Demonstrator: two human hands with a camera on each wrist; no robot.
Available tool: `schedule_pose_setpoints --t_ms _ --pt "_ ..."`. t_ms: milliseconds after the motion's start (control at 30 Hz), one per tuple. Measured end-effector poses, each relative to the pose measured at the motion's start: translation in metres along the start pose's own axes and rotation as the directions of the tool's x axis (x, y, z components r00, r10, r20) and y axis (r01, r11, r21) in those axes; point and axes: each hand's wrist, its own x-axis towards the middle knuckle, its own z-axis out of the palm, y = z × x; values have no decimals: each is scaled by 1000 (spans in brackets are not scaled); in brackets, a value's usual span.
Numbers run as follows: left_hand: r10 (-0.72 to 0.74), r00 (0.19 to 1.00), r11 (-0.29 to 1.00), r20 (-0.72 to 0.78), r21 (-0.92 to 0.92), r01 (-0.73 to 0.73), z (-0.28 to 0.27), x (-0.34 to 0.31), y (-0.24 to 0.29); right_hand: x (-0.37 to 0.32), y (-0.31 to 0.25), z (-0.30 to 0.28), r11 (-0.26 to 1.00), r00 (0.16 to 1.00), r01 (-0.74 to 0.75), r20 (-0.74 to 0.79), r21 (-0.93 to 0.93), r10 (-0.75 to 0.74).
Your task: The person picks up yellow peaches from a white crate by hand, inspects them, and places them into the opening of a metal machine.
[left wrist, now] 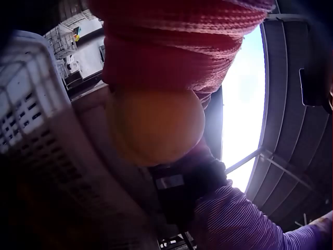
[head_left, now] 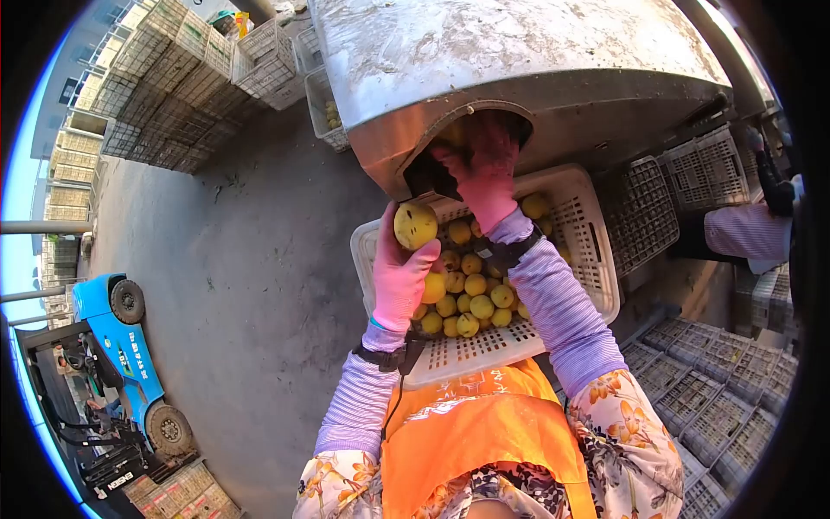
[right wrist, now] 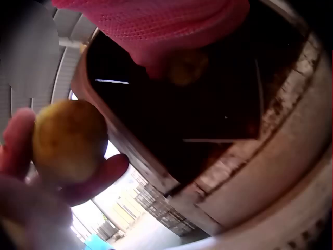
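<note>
In the head view my pink-gloved left hand [head_left: 398, 281] grips a round yellow fruit [head_left: 415, 225] with dark spots between thumb and fingers. Another yellow fruit [head_left: 433, 288] shows under that hand; one fruit [left wrist: 156, 127] looms close against the glove in the left wrist view. My right hand [head_left: 486, 177], gloved in pink too, reaches into the dark opening [head_left: 424, 173] of a metal machine. Between its fingers is a dim yellowish fruit [right wrist: 188, 67], partly hidden by shadow and glove. Beneath both hands a white plastic crate [head_left: 596, 251] holds several similar fruits [head_left: 475, 284].
The machine's dirty metal cover [head_left: 519, 43] spans the top. Stacked crates [head_left: 164, 86] stand at upper left, and a crate [head_left: 322, 108] with fruit sits behind the machine's left side. A blue forklift [head_left: 130, 346] is at left. More crates [head_left: 718, 406] and another person's sleeve [head_left: 743, 232] are right.
</note>
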Motion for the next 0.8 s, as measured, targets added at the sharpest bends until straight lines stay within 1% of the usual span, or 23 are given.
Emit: schedule_pose_setpoints --t_ms 33,67,100,133,167,200,233,300,333,367,400,433,467,500,533,567,600,633,667,700,733,767,800 --pt "86 996 984 -4 158 -84 3 -1 -3 13 -14 -25 998 997 -57 55 34 55" --pt "174 985 937 7 308 -167 4 -1 -8 8 -28 -54 981 988 -100 135 165 78" --pt "258 966 862 29 446 -243 3 -1 -14 -7 -41 -82 946 972 -149 219 287 87" --pt "331 938 758 99 565 -327 -2 -1 -22 -17 -51 -100 908 922 -239 373 345 101" --pt "401 901 630 167 664 -404 -7 0 -30 -29 -59 -111 859 847 -340 520 381 105" --pt "501 826 454 260 733 -506 -4 1 -31 -40 -70 -113 842 861 -383 478 380 176" --pt "574 734 256 364 771 -583 -3 2 -31 -41 -69 -113 843 877 -370 446 391 178" --pt "552 768 295 325 785 -544 4 2 -23 -40 -65 -105 848 910 -328 381 417 164" --pt "586 748 283 311 787 -548 11 6 -18 -42 -63 -96 840 905 -352 381 412 192" --pt "621 727 271 294 789 -551 18 9 -13 -43 -57 -86 919 948 -239 278 314 152" --pt "537 839 536 86 734 -418 24 8 -6 -41 -49 -74 973 980 -123 177 195 89" --pt "388 916 754 -102 606 -252 29 3 1 -41 -39 -59 998 996 -16 85 63 11" --pt "188 950 905 -251 421 -67 30 1 4 -42 -24 -35 1000 996 -17 85 -1 17" --pt "89 960 969 -266 246 -21 22 5 -1 -38 -11 -11 998 997 -8 70 -60 13" --pt "-13 964 997 -265 66 31 8 9 -9 -33 -1 11 993 998 -3 59 -116 10" --pt "-108 963 990 -248 -114 82 -3 11 -10 -26 5 25 986 999 1 47 -168 7" --pt "-194 957 981 -217 -48 187 -8 11 -1 -15 5 32 979 999 34 26 -203 -29" --pt "-258 951 951 -173 -222 218 -18 14 -3 -3 3 31 969 998 63 7 -238 -63" --pt "-314 942 887 -117 -390 247 -31 18 -13 3 1 23 957 995 91 -9 -277 -97" --pt "-352 935 793 -49 -546 270 -38 19 -19 8 -11 -2 995 998 46 55 -90 -42" --pt "-247 969 904 14 -356 236 -39 15 -18 14 -28 -41 995 993 -13 122 95 1" --pt "-139 987 975 78 -163 150 -41 11 -16 9 -40 -71 959 981 -81 194 271 28" --pt "-33 987 989 155 148 10 -38 9 -13 -8 -46 -91 938 953 -30 294 346 -78"
